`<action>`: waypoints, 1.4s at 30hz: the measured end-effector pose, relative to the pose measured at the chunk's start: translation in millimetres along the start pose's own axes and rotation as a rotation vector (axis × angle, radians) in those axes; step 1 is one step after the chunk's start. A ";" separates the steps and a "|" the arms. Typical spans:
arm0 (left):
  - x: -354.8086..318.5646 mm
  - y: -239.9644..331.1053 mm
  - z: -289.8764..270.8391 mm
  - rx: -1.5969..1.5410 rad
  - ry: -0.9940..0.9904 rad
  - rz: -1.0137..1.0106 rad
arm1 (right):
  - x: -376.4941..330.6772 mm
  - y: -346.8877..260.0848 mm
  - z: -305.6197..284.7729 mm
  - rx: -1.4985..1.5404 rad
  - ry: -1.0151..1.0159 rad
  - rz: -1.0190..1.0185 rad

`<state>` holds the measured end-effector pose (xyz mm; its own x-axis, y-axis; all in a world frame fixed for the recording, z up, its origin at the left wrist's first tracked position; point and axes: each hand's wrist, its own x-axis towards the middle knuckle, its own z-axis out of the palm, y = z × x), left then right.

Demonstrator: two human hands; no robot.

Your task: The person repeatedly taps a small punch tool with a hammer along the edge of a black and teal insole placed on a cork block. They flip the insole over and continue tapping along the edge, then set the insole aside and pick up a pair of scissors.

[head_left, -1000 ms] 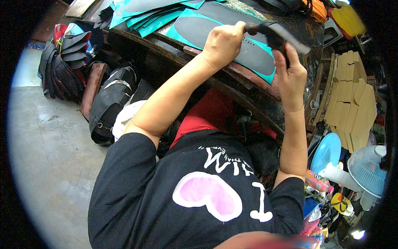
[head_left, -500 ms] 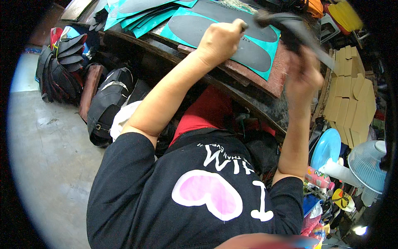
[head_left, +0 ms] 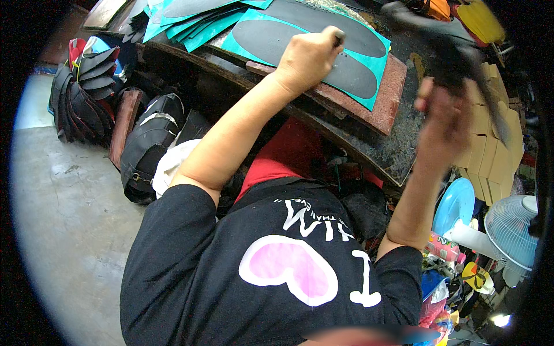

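Observation:
My left hand (head_left: 306, 62) is closed around a short metal punch (head_left: 339, 38), whose grey top shows above the fist. It stands over a teal sheet (head_left: 381, 72) bearing black sole shapes (head_left: 359, 81). A few small marks dot the near sole shape beside the fist; the punch's lower end is hidden. Off to the right, my right hand (head_left: 447, 115) is wrapped round a dark hammer (head_left: 456, 49), raised and smeared by motion. Beneath the sheet lies a reddish board (head_left: 393, 95) on the dark workbench (head_left: 404, 147).
More teal sheets (head_left: 202, 32) are stacked at the bench's left. Bundled black pieces (head_left: 86, 92) and a black bag (head_left: 151, 147) stand on the left floor. Folded cardboard (head_left: 485, 147), a blue round lid (head_left: 453, 202) and a white fan (head_left: 511, 228) crowd the right side.
The hammer and my right hand have swung up and to the right, away from the punch. My left hand has stayed nearly in place on the sheet.

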<state>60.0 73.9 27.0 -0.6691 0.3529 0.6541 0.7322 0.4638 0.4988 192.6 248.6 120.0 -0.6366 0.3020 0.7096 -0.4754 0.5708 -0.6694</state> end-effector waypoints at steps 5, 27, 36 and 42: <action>6.5 -8.2 -1.5 -0.313 0.130 -0.234 | -17.8 37.1 9.6 -0.424 -0.296 0.086; 3.1 -11.2 -12.3 0.160 -0.054 0.056 | -8.2 15.6 29.1 -0.343 -0.259 -0.052; 1.8 -29.4 -8.2 -0.482 0.031 -0.378 | 5.6 29.1 -3.7 -0.100 -0.193 0.201; 1.4 -14.7 -10.3 -0.124 0.008 -0.051 | -0.3 0.2 7.9 0.120 -0.020 0.046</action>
<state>49.6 59.1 26.4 -0.7055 0.3248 0.6299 0.7074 0.3768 0.5979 187.9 242.7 117.9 -0.6710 0.3100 0.6735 -0.5136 0.4608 -0.7238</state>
